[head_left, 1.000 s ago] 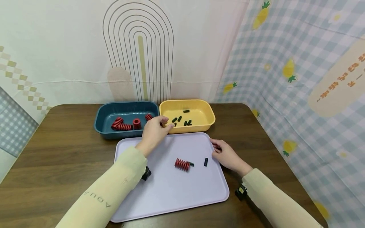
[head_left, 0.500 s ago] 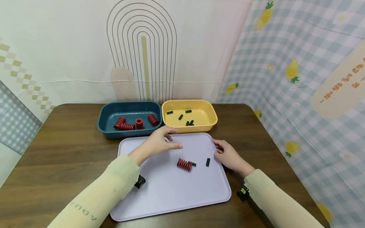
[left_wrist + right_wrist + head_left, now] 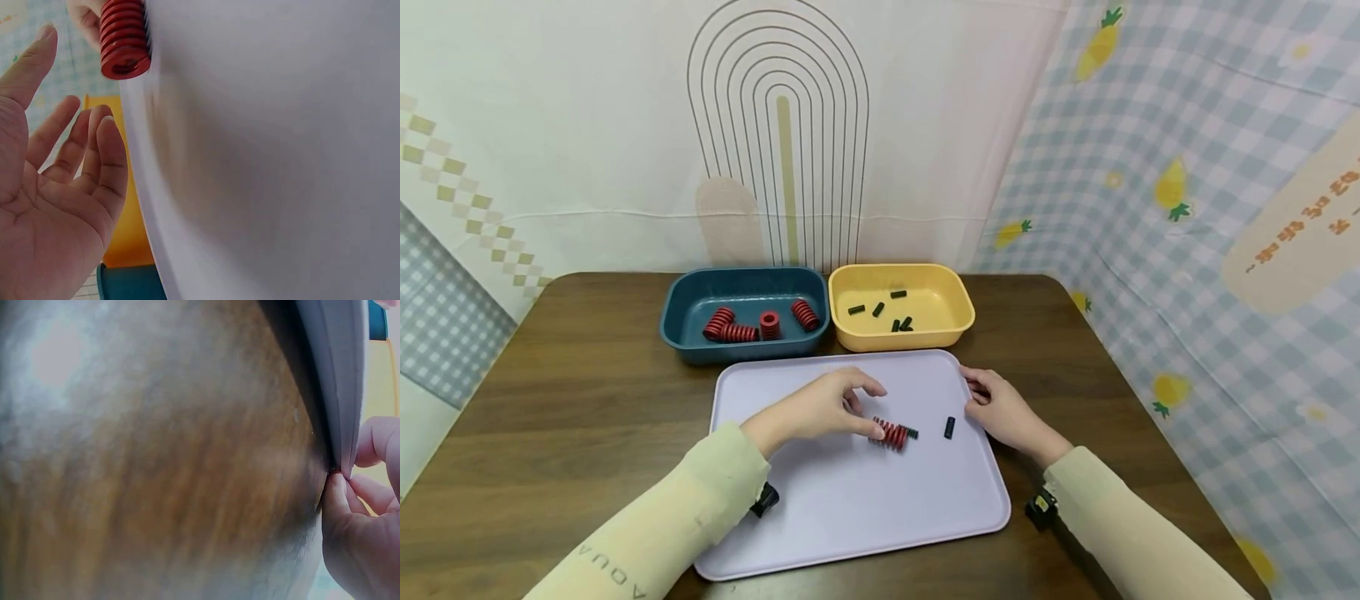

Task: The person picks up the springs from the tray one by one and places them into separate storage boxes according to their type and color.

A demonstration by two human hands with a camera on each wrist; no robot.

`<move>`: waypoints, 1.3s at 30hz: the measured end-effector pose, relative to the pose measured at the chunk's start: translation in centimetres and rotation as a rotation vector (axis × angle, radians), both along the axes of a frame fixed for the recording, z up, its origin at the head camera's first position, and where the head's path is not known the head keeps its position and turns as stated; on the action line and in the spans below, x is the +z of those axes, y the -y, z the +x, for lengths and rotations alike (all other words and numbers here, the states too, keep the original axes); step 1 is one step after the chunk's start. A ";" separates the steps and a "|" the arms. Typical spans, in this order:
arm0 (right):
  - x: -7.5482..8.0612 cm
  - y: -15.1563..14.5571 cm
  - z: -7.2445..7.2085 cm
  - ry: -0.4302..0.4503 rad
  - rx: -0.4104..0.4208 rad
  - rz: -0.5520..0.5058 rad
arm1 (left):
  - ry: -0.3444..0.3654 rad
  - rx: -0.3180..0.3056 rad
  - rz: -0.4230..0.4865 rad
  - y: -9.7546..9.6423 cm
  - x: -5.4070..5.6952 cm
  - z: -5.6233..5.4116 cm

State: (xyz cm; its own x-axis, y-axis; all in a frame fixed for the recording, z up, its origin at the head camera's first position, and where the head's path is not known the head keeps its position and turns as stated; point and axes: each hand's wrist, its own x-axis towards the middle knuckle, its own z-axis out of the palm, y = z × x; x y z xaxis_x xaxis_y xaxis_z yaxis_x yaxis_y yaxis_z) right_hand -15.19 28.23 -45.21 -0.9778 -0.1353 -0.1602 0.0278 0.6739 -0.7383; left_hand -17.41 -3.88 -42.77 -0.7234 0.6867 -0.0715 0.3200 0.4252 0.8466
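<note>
My left hand (image 3: 827,404) reaches over the tray with thumb and fingers spread apart. In the head view its thumb tip overlaps a red coil spring (image 3: 895,437) lying on the tray. The left wrist view shows a gap between this hand (image 3: 59,194) and the red spring (image 3: 125,40). A small dark green spring (image 3: 912,432) lies against the red one's right end. Further right on the tray is a small black spring (image 3: 950,427). My right hand (image 3: 1006,410) holds the right rim of the lilac tray (image 3: 850,517), fingertips at its edge in the right wrist view.
Behind the tray stand a blue bin (image 3: 673,329) with several red springs and a yellow bin (image 3: 958,321) with several small dark springs. All sit on a brown wooden table (image 3: 580,400). Patterned cloth (image 3: 925,125) hangs behind and at the right.
My left hand has moved from the yellow bin's front left corner down to the red spring, and a dark spring now lies at that bin's left side. My right hand stays at the tray's rim.
</note>
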 end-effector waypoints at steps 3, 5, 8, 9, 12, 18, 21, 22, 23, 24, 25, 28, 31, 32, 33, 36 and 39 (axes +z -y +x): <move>0.0 0.0 0.1 -0.005 0.002 -0.003 | 0.005 -0.032 -0.001 -0.2 -0.3 0.3; 0.0 -0.1 0.1 -0.008 0.007 -0.003 | 0.001 -0.048 -0.007 -0.4 -0.4 0.5; 0.0 -0.1 0.1 -0.005 0.001 -0.005 | -0.007 -0.061 -0.020 -0.4 -0.4 0.7; 0.0 -0.1 0.1 -0.008 0.006 -0.001 | -0.008 -0.064 -0.024 -0.4 -0.4 0.7; 0.0 -0.2 0.0 -0.004 -0.001 0.001 | -0.014 -0.073 -0.037 -0.5 -0.6 0.8; 0.1 -0.3 0.0 0.005 -0.001 -0.003 | -0.034 -0.087 -0.042 -0.5 -1.1 0.7; 0.1 -0.4 0.0 0.003 0.000 -0.009 | -0.051 -0.088 -0.050 -0.7 -1.2 0.6; 0.2 -0.4 0.0 0.004 -0.001 -0.010 | -0.056 -0.088 -0.054 -0.7 -1.2 0.6; 0.2 -0.5 0.0 0.004 -0.002 -0.009 | -0.063 -0.089 -0.056 -0.8 -1.2 0.6; 0.1 -0.5 0.0 0.003 0.000 -0.008 | -0.072 -0.088 -0.063 -0.8 -1.2 0.7; 0.1 -0.5 0.1 0.001 0.001 -0.013 | -0.076 -0.085 -0.068 -0.8 -1.2 0.7; 0.0 -0.3 0.0 0.001 0.004 -0.015 | -0.090 -0.074 -0.083 -0.7 -1.2 0.8; -0.1 0.0 -0.1 0.004 0.005 -0.021 | -0.093 -0.062 -0.097 -0.6 -1.2 0.8; -0.1 0.0 -0.1 0.007 0.000 -0.017 | -0.095 -0.062 -0.101 -0.6 -1.1 0.8; -0.1 0.0 -0.2 0.007 0.001 -0.015 | -0.097 -0.062 -0.109 -0.6 -1.1 0.7; -0.2 -0.1 -0.2 0.006 -0.001 -0.012 | -0.106 -0.066 -0.139 -0.9 -0.8 0.6; -0.2 -0.3 -0.2 0.007 0.004 -0.009 | -0.117 -0.066 -0.197 -1.4 -0.4 0.6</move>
